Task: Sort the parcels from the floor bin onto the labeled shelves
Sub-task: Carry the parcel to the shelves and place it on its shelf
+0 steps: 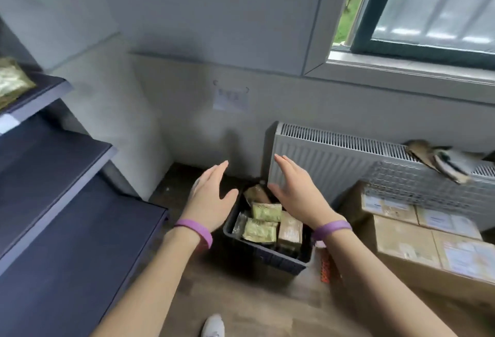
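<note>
Head view: 2 hands, left hand (207,198) and right hand (297,192), are held above the bin (267,256) of parcels (261,229), fingers spread, nothing gripped.

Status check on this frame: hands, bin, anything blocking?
Left hand and right hand open, empty, above the floor bin. Parcels in the bin, none gripped. One parcel on the top shelf. Nothing blocking.
</note>
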A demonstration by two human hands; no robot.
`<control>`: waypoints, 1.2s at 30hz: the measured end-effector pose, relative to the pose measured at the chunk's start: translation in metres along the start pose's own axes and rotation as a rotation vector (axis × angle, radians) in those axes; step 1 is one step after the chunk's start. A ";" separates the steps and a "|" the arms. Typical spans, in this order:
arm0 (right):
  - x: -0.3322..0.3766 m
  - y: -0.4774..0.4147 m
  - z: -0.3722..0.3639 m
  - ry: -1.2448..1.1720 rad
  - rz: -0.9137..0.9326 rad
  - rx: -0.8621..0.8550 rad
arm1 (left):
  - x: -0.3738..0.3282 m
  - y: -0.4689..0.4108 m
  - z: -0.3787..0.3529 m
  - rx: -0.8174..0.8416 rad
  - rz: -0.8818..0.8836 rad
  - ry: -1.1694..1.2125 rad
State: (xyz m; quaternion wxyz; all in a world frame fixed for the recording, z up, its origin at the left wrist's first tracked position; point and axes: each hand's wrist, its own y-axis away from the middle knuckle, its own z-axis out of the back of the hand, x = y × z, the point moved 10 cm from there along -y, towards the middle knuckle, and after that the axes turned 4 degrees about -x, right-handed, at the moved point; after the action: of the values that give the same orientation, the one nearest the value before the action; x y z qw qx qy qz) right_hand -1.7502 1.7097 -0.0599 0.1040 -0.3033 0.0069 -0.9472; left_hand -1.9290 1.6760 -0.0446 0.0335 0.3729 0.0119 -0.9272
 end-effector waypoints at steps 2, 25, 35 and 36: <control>-0.033 0.002 0.006 0.000 -0.068 -0.004 | -0.008 -0.015 -0.028 0.050 -0.019 -0.014; -0.306 -0.156 -0.228 0.009 -0.474 0.386 | 0.219 -0.244 -0.319 0.539 0.294 -0.249; -0.478 -0.169 -0.434 0.045 -0.533 0.587 | 0.371 -0.275 -0.532 0.615 0.352 -0.274; -0.489 -0.169 -0.450 0.028 -0.551 0.593 | 0.385 -0.275 -0.546 0.617 0.366 -0.269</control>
State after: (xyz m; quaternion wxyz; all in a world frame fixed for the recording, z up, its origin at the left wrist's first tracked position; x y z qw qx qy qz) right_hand -1.6532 1.9513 -0.6946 -0.0708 -0.2378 -0.3467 -0.9046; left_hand -1.8485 1.9556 -0.7059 0.0860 0.2364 -0.3389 -0.9066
